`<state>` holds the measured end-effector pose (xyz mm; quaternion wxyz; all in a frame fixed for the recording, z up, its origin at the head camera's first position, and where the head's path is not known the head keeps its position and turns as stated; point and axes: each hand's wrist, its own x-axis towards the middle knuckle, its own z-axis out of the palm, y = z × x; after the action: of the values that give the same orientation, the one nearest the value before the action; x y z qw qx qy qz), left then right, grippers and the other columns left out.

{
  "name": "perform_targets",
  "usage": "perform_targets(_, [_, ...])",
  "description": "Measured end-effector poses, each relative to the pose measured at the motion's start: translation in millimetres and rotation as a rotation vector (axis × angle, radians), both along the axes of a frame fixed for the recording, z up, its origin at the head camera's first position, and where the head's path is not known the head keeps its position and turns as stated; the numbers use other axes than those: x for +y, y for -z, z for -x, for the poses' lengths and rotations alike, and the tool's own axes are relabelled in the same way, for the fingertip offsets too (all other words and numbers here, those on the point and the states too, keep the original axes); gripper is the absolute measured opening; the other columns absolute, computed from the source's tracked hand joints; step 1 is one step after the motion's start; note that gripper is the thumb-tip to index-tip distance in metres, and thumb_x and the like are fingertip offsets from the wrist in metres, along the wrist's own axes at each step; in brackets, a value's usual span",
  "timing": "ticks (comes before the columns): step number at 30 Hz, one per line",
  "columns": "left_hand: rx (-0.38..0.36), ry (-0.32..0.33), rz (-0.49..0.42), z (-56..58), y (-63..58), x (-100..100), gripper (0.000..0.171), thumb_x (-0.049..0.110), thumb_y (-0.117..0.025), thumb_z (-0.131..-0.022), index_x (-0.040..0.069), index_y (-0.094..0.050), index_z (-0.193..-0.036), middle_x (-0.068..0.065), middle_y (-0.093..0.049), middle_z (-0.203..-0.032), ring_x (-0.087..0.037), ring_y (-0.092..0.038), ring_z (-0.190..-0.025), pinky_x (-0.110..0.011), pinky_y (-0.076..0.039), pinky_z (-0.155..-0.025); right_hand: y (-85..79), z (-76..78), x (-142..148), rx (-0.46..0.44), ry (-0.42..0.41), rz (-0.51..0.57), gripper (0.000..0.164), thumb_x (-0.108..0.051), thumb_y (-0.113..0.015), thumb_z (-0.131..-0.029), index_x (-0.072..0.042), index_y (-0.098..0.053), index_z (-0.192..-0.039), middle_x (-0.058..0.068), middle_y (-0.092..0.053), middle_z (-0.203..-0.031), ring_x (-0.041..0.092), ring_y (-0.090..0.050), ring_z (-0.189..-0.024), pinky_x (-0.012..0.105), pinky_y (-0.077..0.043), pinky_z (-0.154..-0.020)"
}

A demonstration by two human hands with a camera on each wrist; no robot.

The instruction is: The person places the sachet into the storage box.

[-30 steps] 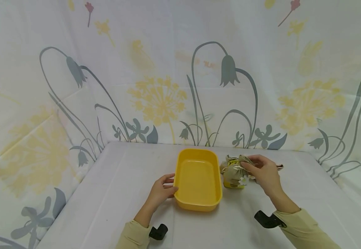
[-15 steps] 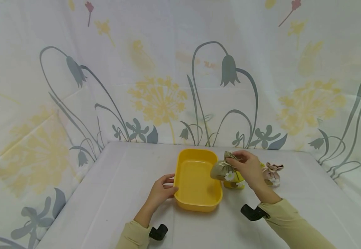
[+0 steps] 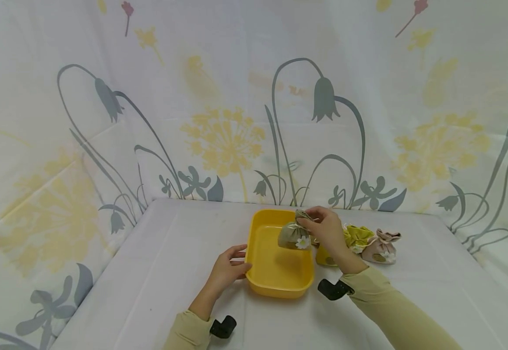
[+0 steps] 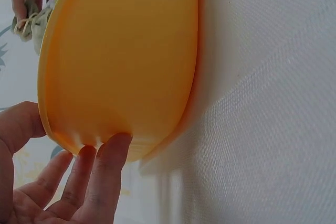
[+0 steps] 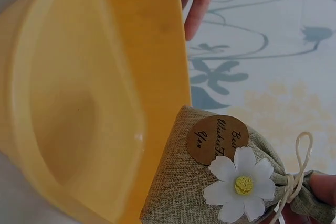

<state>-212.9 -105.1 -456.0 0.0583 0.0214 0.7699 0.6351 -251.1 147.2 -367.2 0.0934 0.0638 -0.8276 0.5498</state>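
My right hand (image 3: 329, 231) pinches the gathered neck of a grey-green drawstring sachet (image 3: 290, 236). It hangs over the right part of a yellow plastic tub (image 3: 256, 272). In the right wrist view the sachet (image 5: 173, 182) bears a white daisy, a round brown tag with writing and a cream cord. At the tub's left side my left hand (image 3: 227, 267) grips the wall, with the thumb at the rim and the fingers (image 4: 110, 161) against the outside. The tub's visible floor holds only a soft shadow.
Right of the tub stand a yellow-green sachet (image 3: 359, 236) and a pink sachet (image 3: 380, 250). Another yellow sachet (image 3: 326, 257) is partly hidden by my right hand. A white cloth covers the table (image 3: 171, 243), with a flower-printed curtain (image 3: 236, 97) behind.
My right hand has lifted the grey-green sachet from among the others and carried it left over the tub. The yellow-green and pink sachets have come into sight. The left hand stays put.
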Motion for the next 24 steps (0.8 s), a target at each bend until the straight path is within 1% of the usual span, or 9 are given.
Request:
perform_targets(5, [-0.005, -0.006, 0.008, -0.5, -0.8, 0, 0.053, 0.012, -0.07, -0.082, 0.004, -0.05, -0.131, -0.015, -0.056, -0.116, -0.025, -0.062, -0.095, -0.032, -0.056, -0.07, 0.6, 8.1, -14, -0.022, -0.017, 0.023, 0.026, -0.012, -0.069, -0.084, 0.005, -0.062, -0.102, 0.016, -0.063, -0.092, 0.025, -0.063, -0.079, 0.032, -0.056, -0.066])
perform_targets(10, [-0.009, -0.008, 0.002, -0.4, -0.6, 1, 0.053, 0.011, -0.069, -0.082, 0.004, -0.05, -0.131, -0.015, -0.055, -0.116, -0.026, -0.062, -0.095, -0.033, -0.056, -0.069, 2.6, 16.8, -23, -0.014, -0.024, 0.022, 0.024, -0.012, -0.07, -0.083, 0.004, -0.063, -0.1, 0.015, -0.063, -0.09, 0.024, -0.062, -0.076, 0.031, -0.056, -0.065])
perform_targets(17, [-0.004, 0.004, -0.005, -1.8, -0.2, 1, 0.054, 0.01, -0.069, -0.082, 0.003, -0.049, -0.132, -0.016, -0.055, -0.117, -0.026, -0.062, -0.095, -0.033, -0.056, -0.069, 4.5, 32.9, -38, -0.065, -0.003, 0.041, 0.024, -0.015, -0.07, -0.083, 0.001, -0.063, -0.1, 0.013, -0.06, -0.09, 0.027, -0.06, -0.079, 0.033, -0.056, -0.067])
perform_targets(21, [0.004, 0.005, -0.007, -1.9, -0.6, 0, 0.053, 0.009, -0.069, -0.083, 0.002, -0.049, -0.131, -0.017, -0.055, -0.117, -0.027, -0.062, -0.096, -0.034, -0.056, -0.069, 10.2, 42.7, -49, -0.079, 0.005, 0.058, 0.024, -0.014, -0.07, -0.083, 0.001, -0.063, -0.099, 0.012, -0.059, -0.088, 0.025, -0.059, -0.077, 0.032, -0.056, -0.066])
perform_targets(24, [-0.005, -0.003, -0.006, -0.6, -1.1, 1, 0.052, 0.009, -0.069, -0.083, 0.003, -0.05, -0.131, -0.016, -0.055, -0.116, -0.026, -0.062, -0.095, -0.033, -0.056, -0.069, 14.1, 49.0, -55, -0.079, 0.023, 0.052, 0.023, -0.014, -0.07, -0.082, 0.001, -0.063, -0.099, 0.011, -0.059, -0.087, 0.023, -0.058, -0.076, 0.031, -0.055, -0.064])
